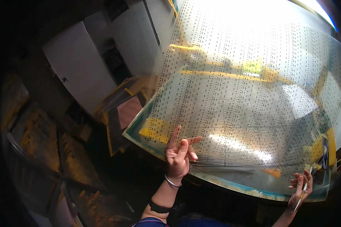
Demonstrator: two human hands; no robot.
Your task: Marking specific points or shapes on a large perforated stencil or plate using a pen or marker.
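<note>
A large clear plastic sheet [223, 98] printed with rows of small dark dots is raised over a glass-topped table with a worn teal edge [231, 184]. My left hand [177, 158] grips the sheet's near edge, thumb on the near side; two of its fingers show through the plastic. Low on the right, my right hand [301, 184] holds a slim white pen-like stick [303, 195] with a brownish middle. Its fingertips are close to the sheet's near right corner; whether they touch it I cannot tell.
Yellow strips [223, 75] show through the sheet, and bright light glares over its top. To the right lie a yellow piece [331, 147] and a dark blue tool [324, 153]. Leftward are a framed panel [129, 113], a pale door [79, 68] and racks with yellow-stained frames [39, 132].
</note>
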